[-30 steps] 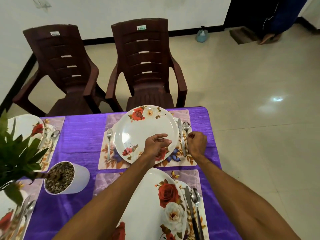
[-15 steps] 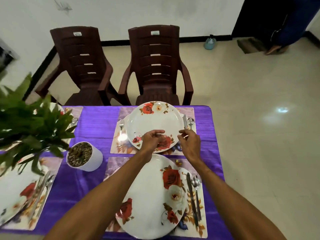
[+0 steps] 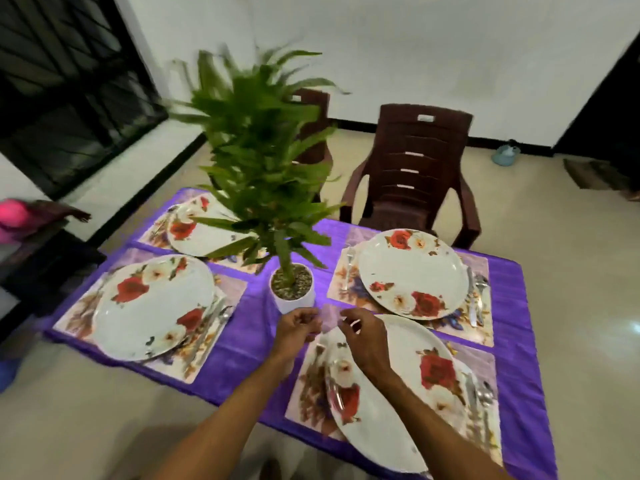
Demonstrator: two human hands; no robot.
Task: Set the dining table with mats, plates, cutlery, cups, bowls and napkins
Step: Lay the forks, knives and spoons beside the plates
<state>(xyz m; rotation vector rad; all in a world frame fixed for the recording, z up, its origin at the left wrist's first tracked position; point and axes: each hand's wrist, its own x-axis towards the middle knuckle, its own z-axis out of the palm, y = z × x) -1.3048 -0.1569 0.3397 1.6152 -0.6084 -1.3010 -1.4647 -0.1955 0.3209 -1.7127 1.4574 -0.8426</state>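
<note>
My two hands hover close together over the purple tablecloth (image 3: 249,344). The left hand (image 3: 297,328) and the right hand (image 3: 360,337) are both loosely curled and narrow, and I see nothing in either, though blur softens the fingers. Beneath the right wrist lies the near plate (image 3: 412,344) on its near mat (image 3: 306,393), with near cutlery (image 3: 481,393) to the right of it. Just beyond the left hand stands a white pot (image 3: 294,301) holding a green plant (image 3: 263,161). Beyond the right hand sits the far plate (image 3: 412,271), a fork (image 3: 348,268) to its left and a knife and spoon (image 3: 476,299) to its right. Well left of the left hand are a left plate (image 3: 152,306) and a far left plate (image 3: 197,233). A brown chair (image 3: 415,174) stands past the table.
</note>
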